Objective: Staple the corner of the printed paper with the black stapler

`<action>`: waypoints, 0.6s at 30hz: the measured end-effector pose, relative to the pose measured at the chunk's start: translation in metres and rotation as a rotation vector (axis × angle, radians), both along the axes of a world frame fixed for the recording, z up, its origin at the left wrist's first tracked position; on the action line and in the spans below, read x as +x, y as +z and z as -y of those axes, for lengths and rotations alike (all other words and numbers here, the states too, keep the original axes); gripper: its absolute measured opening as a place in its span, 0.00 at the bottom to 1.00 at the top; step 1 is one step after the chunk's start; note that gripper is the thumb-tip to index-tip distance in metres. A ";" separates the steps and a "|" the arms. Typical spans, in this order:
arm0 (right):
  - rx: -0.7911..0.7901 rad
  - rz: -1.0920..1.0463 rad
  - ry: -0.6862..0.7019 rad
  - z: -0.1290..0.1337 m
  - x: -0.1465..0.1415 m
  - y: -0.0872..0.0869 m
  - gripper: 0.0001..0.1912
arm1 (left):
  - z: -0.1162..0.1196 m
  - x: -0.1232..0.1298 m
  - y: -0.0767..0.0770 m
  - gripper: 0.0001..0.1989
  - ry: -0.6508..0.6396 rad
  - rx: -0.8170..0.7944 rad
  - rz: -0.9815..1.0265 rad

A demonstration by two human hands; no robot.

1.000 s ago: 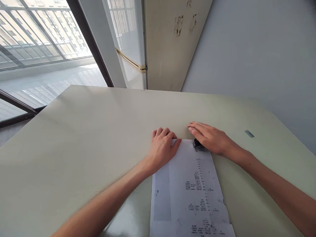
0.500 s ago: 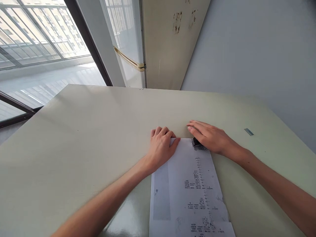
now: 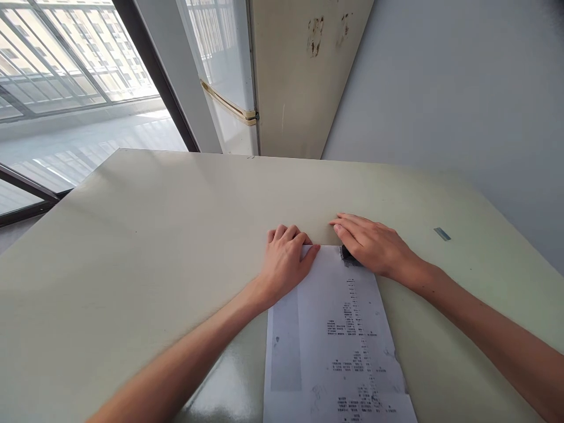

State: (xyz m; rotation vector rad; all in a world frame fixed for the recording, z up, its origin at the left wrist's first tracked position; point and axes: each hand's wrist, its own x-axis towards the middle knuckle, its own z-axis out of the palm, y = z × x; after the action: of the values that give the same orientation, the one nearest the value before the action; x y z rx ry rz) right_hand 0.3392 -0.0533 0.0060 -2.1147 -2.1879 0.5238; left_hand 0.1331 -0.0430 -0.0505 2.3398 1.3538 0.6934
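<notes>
Printed sheet and small black object, worked with two bare hands. We find the sheet flat at the lower centre of the frame, its near end cut off by the bottom border; rows of small print, too fine to read, run down its right half, and a grey panel lies along its left. The black object sits on the sheet near its upper right corner, mostly covered, so we cannot tell its kind. The left hand rests on the upper left corner, fingers bent and close together; whether they pinch the paper we cannot tell. The right hand lies over the object, fingers straight, together and reaching past the top edge; how firmly they close on it is hidden. We judge the step in hand to be steadying the sheet while the object is pressed to it; the next move would call for a firm left hand and an even right one. Farther out, we note the pale bench, a small grey strip at right, and a refrigerator at upper centre.
</notes>
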 end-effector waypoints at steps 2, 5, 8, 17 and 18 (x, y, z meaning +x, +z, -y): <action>0.033 0.020 0.030 0.000 0.000 -0.003 0.27 | 0.000 0.000 0.000 0.10 0.002 -0.001 0.005; 0.059 0.045 0.039 -0.001 -0.001 -0.006 0.27 | 0.000 0.000 0.000 0.10 0.004 0.008 0.005; 0.033 0.069 0.026 -0.002 -0.001 -0.005 0.29 | -0.001 0.000 0.000 0.09 0.004 0.014 0.003; 0.085 0.222 0.098 -0.005 -0.007 -0.017 0.30 | -0.001 0.001 -0.001 0.09 0.008 0.006 -0.004; 0.109 0.243 0.107 -0.004 -0.008 -0.020 0.30 | -0.001 0.001 -0.001 0.09 0.007 0.006 -0.007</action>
State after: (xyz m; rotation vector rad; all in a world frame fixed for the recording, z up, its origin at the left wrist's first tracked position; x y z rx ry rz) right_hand 0.3313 -0.0491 -0.0138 -2.1117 -2.4037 0.1541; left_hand 0.1343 -0.0422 -0.0515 2.3455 1.3648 0.6937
